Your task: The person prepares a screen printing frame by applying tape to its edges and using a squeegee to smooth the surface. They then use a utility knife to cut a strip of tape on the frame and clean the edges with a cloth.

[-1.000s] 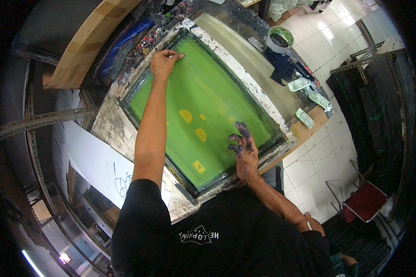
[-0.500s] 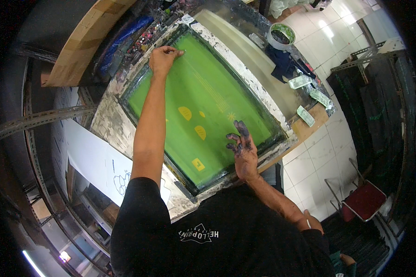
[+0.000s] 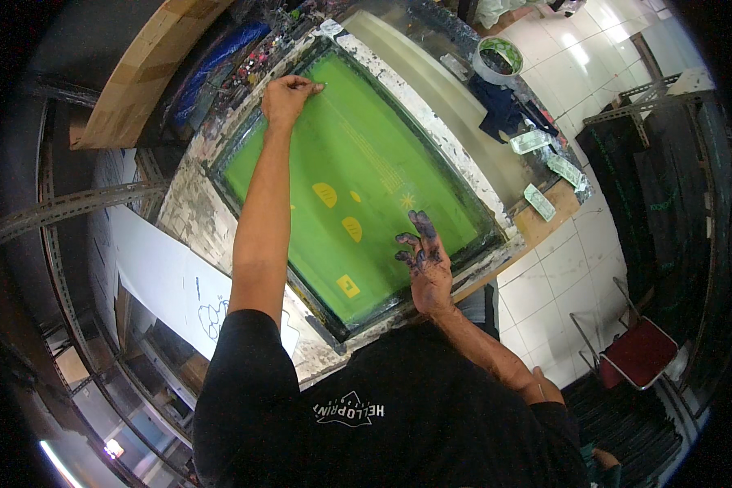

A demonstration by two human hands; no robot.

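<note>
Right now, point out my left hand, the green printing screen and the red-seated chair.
Your left hand [image 3: 283,101], head view: back of the hand.
Green printing screen [image 3: 379,224], head view: green surface near the middle.
Red-seated chair [image 3: 639,354], head view: the red seat.

Two hands [image 3: 283,101] [image 3: 429,276], one screen [image 3: 374,220]

From here I see the screen frame [image 3: 382,248] lying on the tabletop [image 3: 193,189], with the person's two hands over it: the left hand [image 3: 285,101] at its far left part, the right hand [image 3: 429,275] at its near right. Right of this frame are a tub [image 3: 494,76], a cloth [image 3: 496,112] and three slips [image 3: 531,141]; left of it, a large sheet [image 3: 159,281].
</note>
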